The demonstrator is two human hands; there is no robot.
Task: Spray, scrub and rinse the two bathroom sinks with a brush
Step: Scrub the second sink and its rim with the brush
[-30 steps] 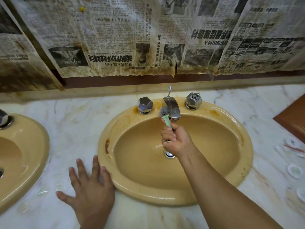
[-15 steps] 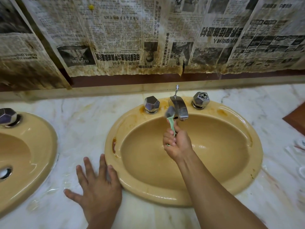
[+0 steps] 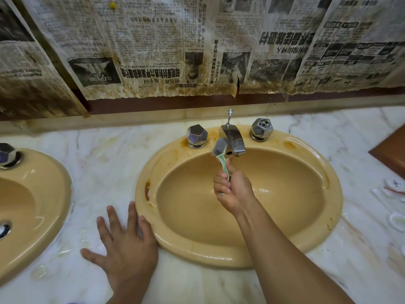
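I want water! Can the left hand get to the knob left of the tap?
Probably yes: the left hand lies flat on the counter, empty, with nothing between it and that knob.

Scrubbing at the tap, the right hand (image 3: 233, 189) has sunk a little lower over the right-hand sink (image 3: 335, 205) and now hides the basin drain that showed beneath its knuckles a second ago. The brush (image 3: 219, 147) leans further left, its grey head edged slightly away from the spout (image 3: 233, 140). The view has swung left, bringing the left-hand sink (image 3: 32, 194) and the left drain (image 3: 3, 230) further into frame.
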